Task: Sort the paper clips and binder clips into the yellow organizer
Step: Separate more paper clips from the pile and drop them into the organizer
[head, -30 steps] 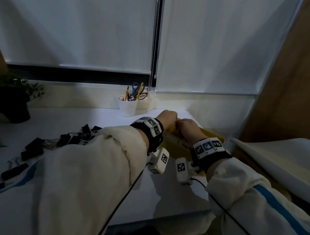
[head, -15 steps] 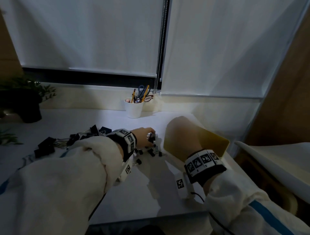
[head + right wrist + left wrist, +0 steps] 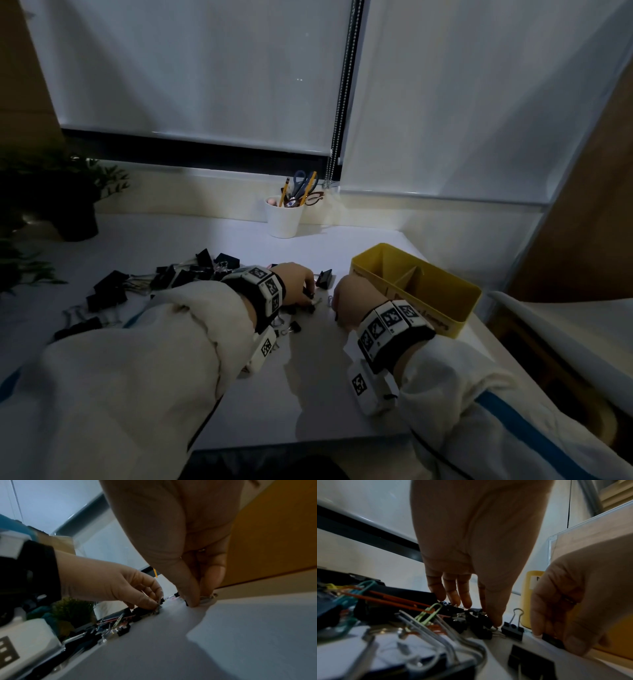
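The yellow organizer (image 3: 445, 308) stands upright on the white table, right of both hands. My left hand (image 3: 310, 296) reaches down into several small black binder clips (image 3: 476, 616); in the right wrist view its thumb and fingers pinch one small binder clip (image 3: 158, 609). My right hand (image 3: 337, 313) is down on the table just left of the organizer and pinches another small black binder clip (image 3: 552, 641) between thumb and forefinger. Larger black binder clips (image 3: 164, 277) and coloured paper clips (image 3: 426, 614) lie in a pile to the left.
A white cup (image 3: 284, 219) with pencils and scissors stands at the back by the window sill. A dark potted plant (image 3: 68, 205) sits at the far left. The table's front edge runs below my forearms, and its right edge is close behind the organizer.
Both hands were at the organizer, which the right hand held tilted. It now stands upright, and both hands have come down onto the small clips left of it.
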`<state>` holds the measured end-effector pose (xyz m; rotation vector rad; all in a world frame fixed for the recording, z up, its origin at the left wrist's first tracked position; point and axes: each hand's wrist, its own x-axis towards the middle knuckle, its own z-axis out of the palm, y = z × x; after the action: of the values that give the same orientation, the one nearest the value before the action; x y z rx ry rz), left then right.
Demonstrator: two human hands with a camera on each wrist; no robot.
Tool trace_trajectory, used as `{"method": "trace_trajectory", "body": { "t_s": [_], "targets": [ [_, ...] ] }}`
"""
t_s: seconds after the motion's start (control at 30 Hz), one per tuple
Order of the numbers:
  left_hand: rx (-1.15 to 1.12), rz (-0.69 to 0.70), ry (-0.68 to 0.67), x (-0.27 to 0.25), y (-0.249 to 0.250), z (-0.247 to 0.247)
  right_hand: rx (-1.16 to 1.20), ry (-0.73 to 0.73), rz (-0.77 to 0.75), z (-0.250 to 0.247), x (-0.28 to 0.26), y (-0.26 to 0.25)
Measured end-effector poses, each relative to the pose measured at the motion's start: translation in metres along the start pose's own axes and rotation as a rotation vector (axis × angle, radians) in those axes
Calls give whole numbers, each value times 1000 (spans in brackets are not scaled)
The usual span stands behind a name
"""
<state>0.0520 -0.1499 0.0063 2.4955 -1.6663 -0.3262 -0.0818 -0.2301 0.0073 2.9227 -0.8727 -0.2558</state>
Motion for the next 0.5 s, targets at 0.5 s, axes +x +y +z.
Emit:
{"method": "trace_trajectory", "body": {
  "t_s": [0.5],
  "targets": [
    [-111, -158, 183, -15, -42, -15, 903, 224, -6, 4, 20, -22]
  ]
}}
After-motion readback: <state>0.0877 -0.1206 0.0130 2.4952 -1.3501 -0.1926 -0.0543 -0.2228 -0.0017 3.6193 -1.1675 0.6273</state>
